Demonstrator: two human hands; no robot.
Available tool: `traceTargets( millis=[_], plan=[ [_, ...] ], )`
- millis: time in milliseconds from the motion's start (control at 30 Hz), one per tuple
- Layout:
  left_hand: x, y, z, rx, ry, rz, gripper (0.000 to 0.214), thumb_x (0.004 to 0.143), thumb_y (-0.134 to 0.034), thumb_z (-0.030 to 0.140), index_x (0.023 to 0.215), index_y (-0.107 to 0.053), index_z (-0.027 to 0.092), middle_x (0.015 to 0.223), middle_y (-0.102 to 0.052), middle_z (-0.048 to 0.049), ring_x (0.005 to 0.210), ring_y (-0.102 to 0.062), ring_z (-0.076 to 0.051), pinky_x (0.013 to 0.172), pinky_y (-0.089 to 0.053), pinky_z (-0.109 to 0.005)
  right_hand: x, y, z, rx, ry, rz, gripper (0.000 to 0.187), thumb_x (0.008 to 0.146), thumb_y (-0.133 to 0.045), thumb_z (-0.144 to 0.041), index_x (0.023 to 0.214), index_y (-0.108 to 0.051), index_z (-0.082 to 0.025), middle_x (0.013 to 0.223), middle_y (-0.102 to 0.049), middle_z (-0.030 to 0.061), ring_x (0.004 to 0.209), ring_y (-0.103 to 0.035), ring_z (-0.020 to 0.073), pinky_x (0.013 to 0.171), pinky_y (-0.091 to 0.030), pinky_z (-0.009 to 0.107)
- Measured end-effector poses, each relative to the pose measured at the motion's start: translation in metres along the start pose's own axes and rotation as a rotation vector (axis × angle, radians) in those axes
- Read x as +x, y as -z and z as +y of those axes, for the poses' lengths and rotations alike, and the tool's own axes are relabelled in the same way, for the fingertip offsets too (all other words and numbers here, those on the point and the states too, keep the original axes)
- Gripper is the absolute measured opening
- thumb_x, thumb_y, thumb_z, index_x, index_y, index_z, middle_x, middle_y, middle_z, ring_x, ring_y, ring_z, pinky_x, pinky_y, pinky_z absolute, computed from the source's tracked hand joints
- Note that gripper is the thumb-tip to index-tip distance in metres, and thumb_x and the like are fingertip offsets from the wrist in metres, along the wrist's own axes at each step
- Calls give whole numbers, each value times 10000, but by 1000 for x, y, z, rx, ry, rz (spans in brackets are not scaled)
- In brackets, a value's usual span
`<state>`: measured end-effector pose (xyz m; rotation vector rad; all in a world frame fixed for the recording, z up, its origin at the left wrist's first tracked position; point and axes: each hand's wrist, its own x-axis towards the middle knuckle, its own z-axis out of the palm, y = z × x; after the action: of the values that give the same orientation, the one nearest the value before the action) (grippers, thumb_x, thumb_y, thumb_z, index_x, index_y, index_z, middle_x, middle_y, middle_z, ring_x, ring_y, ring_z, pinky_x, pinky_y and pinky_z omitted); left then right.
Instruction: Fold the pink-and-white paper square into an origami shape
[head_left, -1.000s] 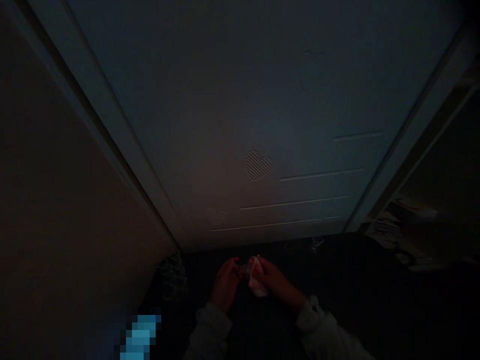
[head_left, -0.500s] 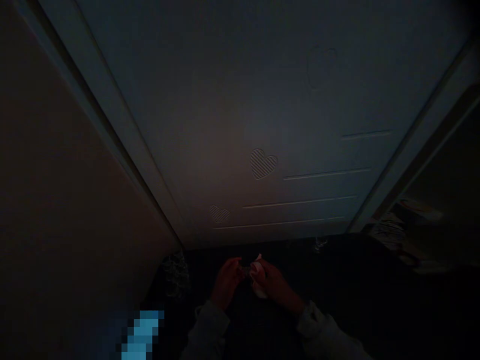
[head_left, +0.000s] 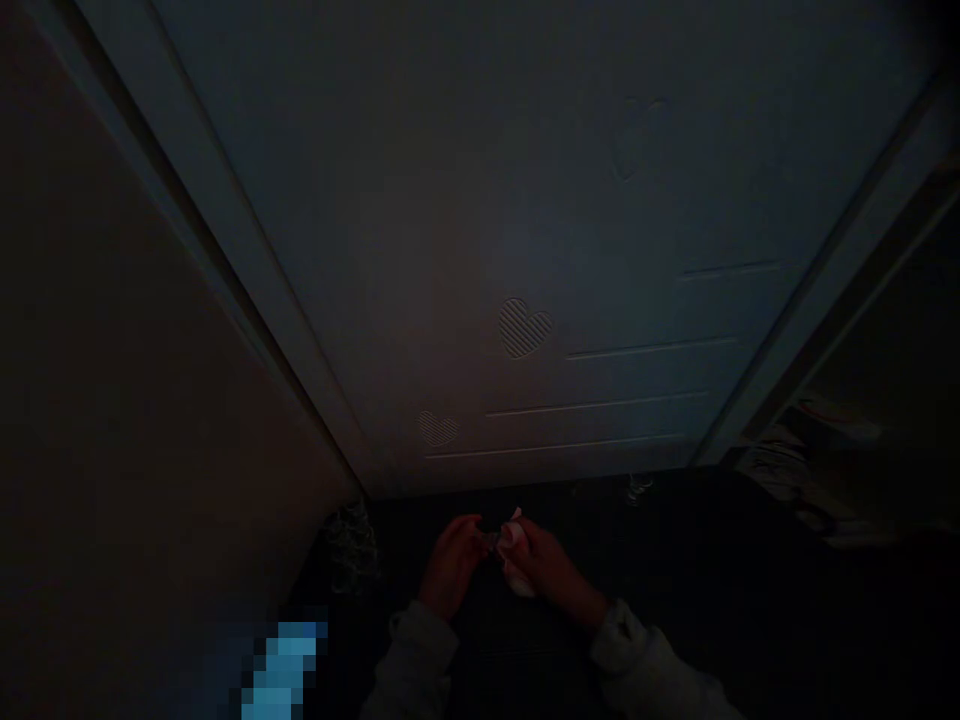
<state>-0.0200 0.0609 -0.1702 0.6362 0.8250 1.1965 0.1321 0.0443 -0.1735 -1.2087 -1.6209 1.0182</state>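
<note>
Low in the middle of the view, my left hand (head_left: 452, 562) has its fingers closed on one end of a small clear, glass-like piece (head_left: 489, 541); its exact kind is lost in the dark. Facing it, my right hand (head_left: 555, 570) grips a crumpled pale pink cloth (head_left: 516, 575), which touches the other end of that piece. Both hands are just above a dark tabletop (head_left: 540, 650). A cluster of several clear, shiny pieces (head_left: 351, 550) stands left of my left hand. To the right, near the back edge, is another clear piece (head_left: 639, 488).
A pale panel (head_left: 420, 250) with embossed hearts and lines rises behind the table. A plain wall (head_left: 150, 400) closes the left side. A bright blue blurred patch (head_left: 277, 670) is at lower left. Cluttered papers or fabric (head_left: 787, 465) lie at the right.
The picture is slightly darker. Both hands keep almost the same place, and the cloth and the clear piece are still held.
</note>
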Motion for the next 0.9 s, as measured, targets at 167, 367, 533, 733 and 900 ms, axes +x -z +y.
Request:
traceTargets(
  millis=[167, 367, 533, 733, 900],
  plan=[
    [0, -1, 1, -11, 15, 1, 207, 643, -630, 266, 800, -592, 135, 638, -575, -7, 610, -547, -107, 606, -403, -249, 0, -1, -3, -12, 21, 20, 180, 765, -445, -318, 778, -512, -151, 700, -528, 0, 620, -477, 108, 565, -382, 207],
    [0, -1, 1, -17, 46, -4, 202, 646, -627, 249, 808, -585, 137, 626, -592, -8, 611, -556, -109, 600, -407, -247, 2, -2, 6, 74, 57, 136, 317, 722, -447, -211, 1038, -445, -187, 896, -544, 22, 798, -522, 141, 710, -416, 254],
    [3, 4, 0, -81, 56, 19, 188, 640, -626, 244, 792, -583, 142, 607, -595, 3, 599, -561, -107, 600, -409, -244, 3, -1, 11, 35, 145, 238, 186, 740, -452, -242, 905, -509, -179, 924, -524, 49, 857, -506, 163, 757, -403, 278],
    [3, 6, 1, -109, 36, 13, 177, 661, -605, 243, 804, -578, 142, 607, -592, 10, 602, -561, -101, 607, -409, -237, 3, 2, 6, -62, 194, 319, 90, 738, -497, -258, 709, -496, -173, 852, -511, 48, 811, -495, 160, 723, -404, 275],
    [3, 3, 0, -86, 53, 7, 175, 654, -611, 239, 792, -570, 139, 593, -592, 5, 579, -562, -107, 579, -407, -240, 2, 3, 1, -144, 254, 304, 71, 741, -489, -220, 779, -531, -176, 885, -504, 64, 840, -492, 170, 745, -409, 299]
  ],
)
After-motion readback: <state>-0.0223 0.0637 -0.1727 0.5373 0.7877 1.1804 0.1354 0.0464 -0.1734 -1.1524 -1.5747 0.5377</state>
